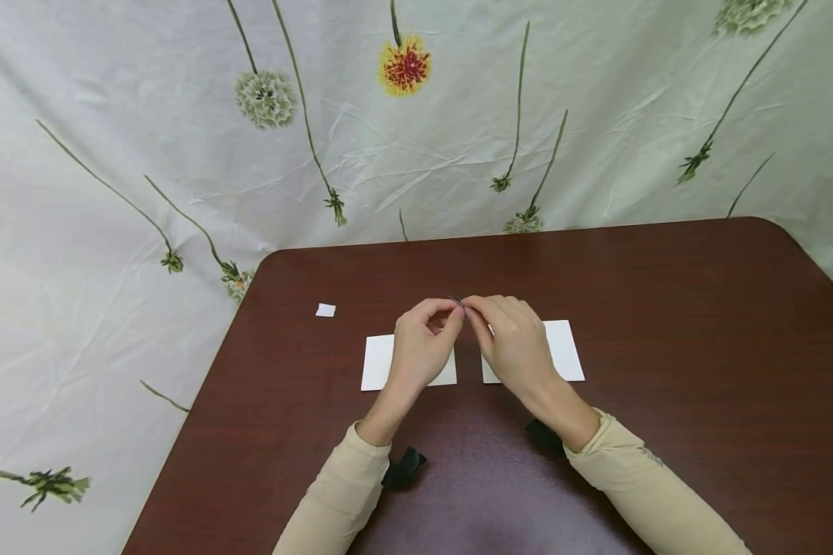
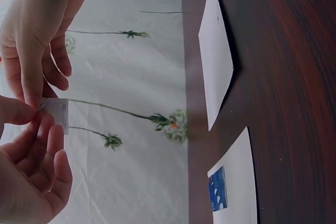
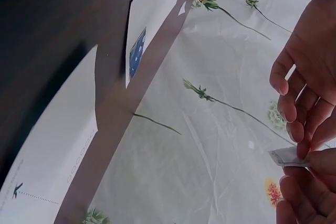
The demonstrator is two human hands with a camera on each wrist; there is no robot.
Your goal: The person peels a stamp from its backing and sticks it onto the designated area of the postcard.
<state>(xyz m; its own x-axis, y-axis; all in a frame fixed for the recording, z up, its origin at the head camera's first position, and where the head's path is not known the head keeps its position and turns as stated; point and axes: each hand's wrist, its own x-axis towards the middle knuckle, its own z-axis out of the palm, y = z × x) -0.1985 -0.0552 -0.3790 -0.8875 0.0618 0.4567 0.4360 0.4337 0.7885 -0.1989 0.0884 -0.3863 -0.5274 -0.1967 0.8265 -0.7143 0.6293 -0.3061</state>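
Both hands meet in the air over the far half of the dark red-brown table (image 1: pixel 680 339), their fingertips coming together on one small pale stamp-like piece (image 2: pixel 56 112). The left hand (image 1: pixel 422 345) pinches it with the thumb over one face and fingers behind, while the right hand (image 1: pixel 517 339) grasps it at the same spot; the piece sits between the two sets of fingertips, clear of the tabletop, with its free part sticking out past them. Its rim looks finely toothed (from the head view it is only a thin dark sliver), and any print on it is too faint to read. Beneath the hands lie two white cards, side by side with a narrow gap between: the left card (image 1: pixel 376 364) carries a blue stamp (image 2: pixel 218 190) near one corner, and the right card (image 1: pixel 564 351) shows a row of faint circles, a dotted line and a small dark mark. Farther left, well apart from the cards, rests a small white scrap (image 1: pixel 325 310). Long pale sleeves (image 1: pixel 343 486) cover the forearms, and a light flower-printed cloth (image 1: pixel 639 100) hangs behind the table.
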